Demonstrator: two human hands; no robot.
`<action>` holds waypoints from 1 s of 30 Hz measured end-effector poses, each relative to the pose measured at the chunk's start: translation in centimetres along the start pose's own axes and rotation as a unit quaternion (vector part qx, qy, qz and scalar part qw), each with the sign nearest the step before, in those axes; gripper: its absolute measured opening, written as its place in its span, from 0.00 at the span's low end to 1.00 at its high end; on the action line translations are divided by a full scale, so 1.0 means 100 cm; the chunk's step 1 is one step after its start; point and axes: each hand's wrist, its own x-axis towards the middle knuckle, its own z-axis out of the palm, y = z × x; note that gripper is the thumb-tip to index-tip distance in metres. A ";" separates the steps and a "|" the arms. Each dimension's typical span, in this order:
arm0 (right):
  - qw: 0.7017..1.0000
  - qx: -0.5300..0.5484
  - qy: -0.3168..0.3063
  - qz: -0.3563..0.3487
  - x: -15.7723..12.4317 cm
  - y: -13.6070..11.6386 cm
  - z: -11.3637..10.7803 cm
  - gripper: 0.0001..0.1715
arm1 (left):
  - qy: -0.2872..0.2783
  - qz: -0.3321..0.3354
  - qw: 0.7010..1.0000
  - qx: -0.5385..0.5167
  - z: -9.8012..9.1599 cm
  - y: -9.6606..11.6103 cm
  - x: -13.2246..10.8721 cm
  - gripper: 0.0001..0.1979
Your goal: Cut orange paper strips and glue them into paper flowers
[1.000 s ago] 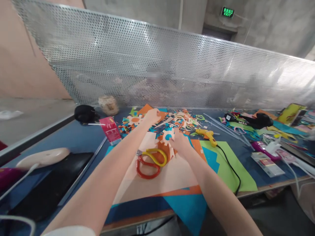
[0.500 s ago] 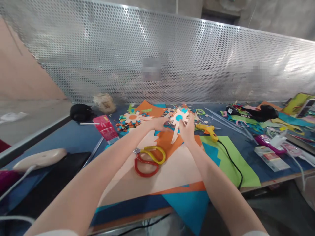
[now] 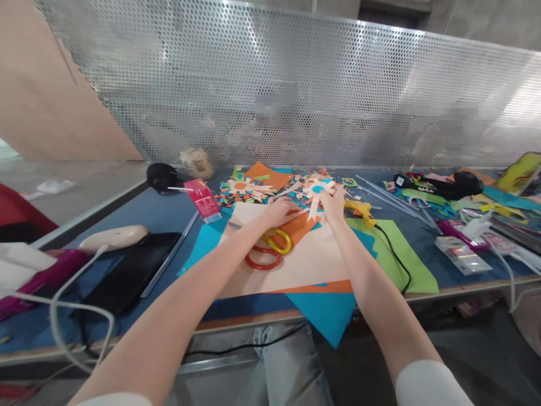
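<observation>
My right hand (image 3: pixel 333 206) pinches a pale paper flower (image 3: pixel 328 185) with a blue centre and a notched paper tail hanging from it. To the left, my left hand (image 3: pixel 282 212) is low over the pale and orange sheets, its fingers stretched out toward the flower's tail, apparently holding nothing. Scissors with one red and one yellow handle loop (image 3: pixel 264 258) lie on the pale sheet (image 3: pixel 313 270) just below my left wrist, their blades partly hidden by my forearm. A second pale paper flower (image 3: pixel 249 188) with an orange centre rests on scraps at the back.
A yellow glue gun (image 3: pixel 359 210) with a black cord lies right of my right hand, by a green sheet (image 3: pixel 397 254). A pink packet (image 3: pixel 203 200), a black phone-like slab (image 3: pixel 131 273) and cables occupy the left. A perforated metal panel (image 3: pixel 296 84) stands behind.
My left hand has drawn away from the flower, down and left toward the sheets. The flower stays in my right hand. The whole view has shifted slightly.
</observation>
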 end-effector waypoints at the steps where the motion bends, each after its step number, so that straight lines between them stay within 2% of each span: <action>1: 1.000 -0.018 -0.017 -0.003 0.000 0.001 0.000 0.23 | -0.010 0.013 1.000 0.012 -0.001 -0.002 0.000 0.14; 4: 0.996 -0.069 -0.059 0.004 0.000 0.002 -0.002 0.20 | -0.041 0.031 0.997 0.065 -0.012 -0.008 -0.002 0.15; 7: 0.979 -0.112 -0.168 0.022 0.002 0.000 -0.004 0.13 | -0.022 -0.009 0.997 0.070 -0.026 -0.010 -0.010 0.19; 10: 0.934 -0.181 -0.308 0.004 0.000 -0.001 -0.004 0.09 | -0.020 -0.046 0.996 0.075 -0.032 -0.012 -0.020 0.22; 12: 0.892 -0.271 -0.360 -0.046 -0.002 -0.001 -0.004 0.09 | -0.027 -0.061 0.992 0.103 -0.031 -0.012 -0.024 0.24; 14: 0.855 -0.358 -0.362 -0.103 -0.004 0.001 -0.004 0.10 | -0.031 -0.063 0.989 0.129 -0.026 -0.012 -0.026 0.25; 18: 0.820 -0.451 -0.303 -0.178 -0.005 0.004 -0.004 0.11 | -0.036 -0.063 0.983 0.170 -0.016 -0.013 -0.025 0.25; 21: 0.782 -0.501 -0.302 -0.214 -0.005 0.007 -0.003 0.19 | -0.033 -0.061 0.979 0.191 -0.014 -0.013 -0.026 0.23; 24: 0.730 -0.560 -0.306 -0.244 -0.007 0.008 0.000 0.17 | -0.026 -0.044 0.977 0.209 -0.015 -0.010 -0.029 0.20; 26: 0.706 -0.591 -0.293 -0.259 -0.009 0.008 0.002 0.16 | -0.019 -0.035 0.976 0.216 -0.015 -0.006 -0.029 0.18; 28: 0.695 -0.608 -0.277 -0.265 -0.010 0.007 0.003 0.15 | -0.013 -0.029 0.978 0.208 -0.015 -0.004 -0.029 0.17; 30: 0.700 -0.609 -0.264 -0.263 -0.009 0.005 0.001 0.14 | -0.008 -0.026 0.983 0.181 -0.015 -0.004 -0.029 0.17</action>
